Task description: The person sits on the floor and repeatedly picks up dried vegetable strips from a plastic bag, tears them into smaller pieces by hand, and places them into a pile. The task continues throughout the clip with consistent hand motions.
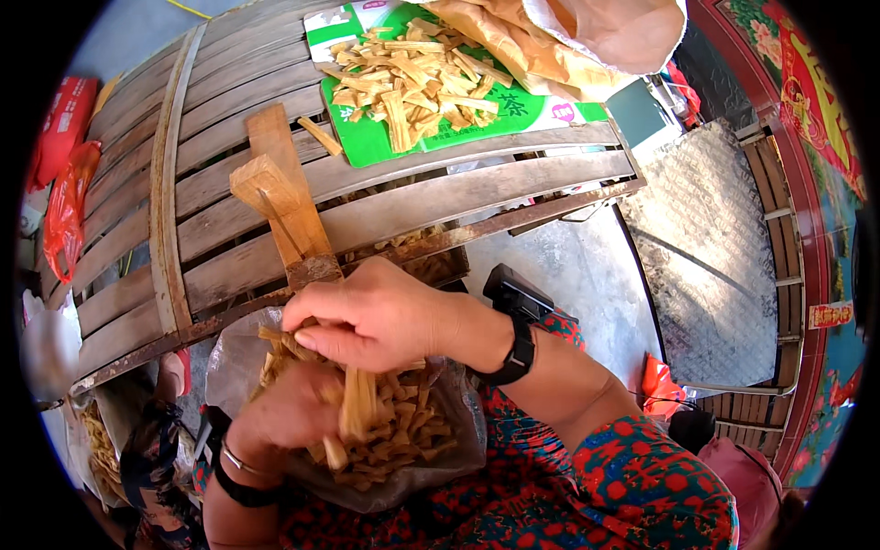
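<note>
Over a clear plastic bag (472,431) in my lap, both hands work close together. The bag holds many short pale-brown dried strips (403,431). My right hand (371,312) is closed in a pinch on a dried strip, against the near end of a wooden stand (298,225). Just below, my left hand (293,408) is blurred, its fingers curled around dried strips whose ends poke out. One blurred strip (360,403) shows beside its fingers. The stand lies over the table edge with a wooden block on it and a darker, worn end next to my right hand.
A slatted wooden table (220,119) with a rusty metal frame stands ahead. On it, a heap of longer dried strips (417,82) lies on green cardboard (367,151), beside a large paper sack (532,46). Red plastic bags (69,211) hang at left. A framed panel (701,257) stands right.
</note>
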### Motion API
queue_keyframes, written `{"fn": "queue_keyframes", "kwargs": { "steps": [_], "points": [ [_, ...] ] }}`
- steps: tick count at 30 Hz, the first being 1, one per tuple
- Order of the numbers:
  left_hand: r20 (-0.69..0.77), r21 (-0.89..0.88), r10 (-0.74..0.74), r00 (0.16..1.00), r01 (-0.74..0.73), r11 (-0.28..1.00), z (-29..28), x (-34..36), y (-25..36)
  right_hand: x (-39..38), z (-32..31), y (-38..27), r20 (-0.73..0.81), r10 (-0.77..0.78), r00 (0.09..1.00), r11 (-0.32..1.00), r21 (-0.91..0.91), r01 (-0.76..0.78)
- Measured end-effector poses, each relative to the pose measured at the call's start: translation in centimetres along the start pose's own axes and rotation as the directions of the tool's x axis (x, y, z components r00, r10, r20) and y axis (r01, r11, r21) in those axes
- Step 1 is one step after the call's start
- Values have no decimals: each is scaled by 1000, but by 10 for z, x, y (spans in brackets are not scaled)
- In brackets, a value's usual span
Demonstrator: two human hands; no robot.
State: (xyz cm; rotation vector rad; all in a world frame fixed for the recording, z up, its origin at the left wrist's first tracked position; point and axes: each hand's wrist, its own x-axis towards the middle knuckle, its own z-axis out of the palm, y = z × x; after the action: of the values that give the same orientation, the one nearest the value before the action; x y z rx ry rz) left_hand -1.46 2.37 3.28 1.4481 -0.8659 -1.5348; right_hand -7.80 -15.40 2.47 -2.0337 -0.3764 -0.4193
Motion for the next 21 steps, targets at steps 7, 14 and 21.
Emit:
{"fn": "queue_keyframes", "kwargs": {
  "steps": [7,14,21],
  "points": [
    [-516,284,311,798,-183,941,-3,-18,26,2,-2,0,330,445,832,724,415,-551],
    [-270,947,865,423,-47,318,-10,-4,6,0,24,-12,518,609,601,-54,783,-619],
    [-691,443,395,606,-77,893,-19,-7,-6,-3,14,-9,-32,373,927,875,343,-341]
  ]
}}
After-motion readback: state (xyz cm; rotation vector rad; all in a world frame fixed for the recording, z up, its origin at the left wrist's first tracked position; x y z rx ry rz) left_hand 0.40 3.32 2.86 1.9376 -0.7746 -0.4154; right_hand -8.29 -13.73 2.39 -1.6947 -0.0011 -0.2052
